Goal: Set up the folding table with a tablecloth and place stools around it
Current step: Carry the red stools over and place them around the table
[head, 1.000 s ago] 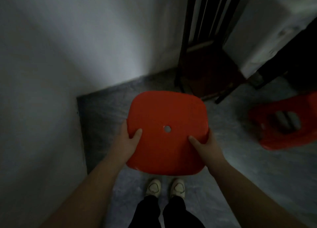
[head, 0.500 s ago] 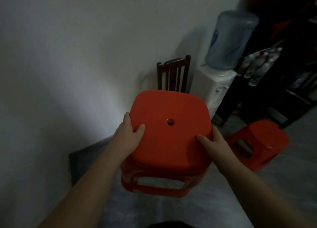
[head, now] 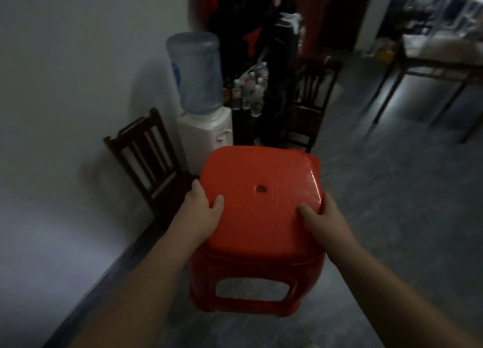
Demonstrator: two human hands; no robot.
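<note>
Hemmed in on the left by the white wall (head: pixel 65 112), with 1 dark wooden chair (head: pixel 146 159) against it near the left hand (head: pixel 201 211) and a water dispenser (head: pixel 206 136) just behind that chair. Blocked straight ahead beyond the red stool (head: pixel 258 204) by a cluster of bottles (head: pixel 251 91) and a 2nd wooden chair (head: pixel 311 96). Open to the right over bare grey floor (head: pixel 392 204), as far as the legs of a table (head: pixel 439 70) well away at the far right.

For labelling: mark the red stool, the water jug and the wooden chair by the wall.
red stool (head: pixel 261 164), head view, seat top.
water jug (head: pixel 194 73), head view, middle of its body.
wooden chair (head: pixel 132 128), head view, top rail of its back.
</note>
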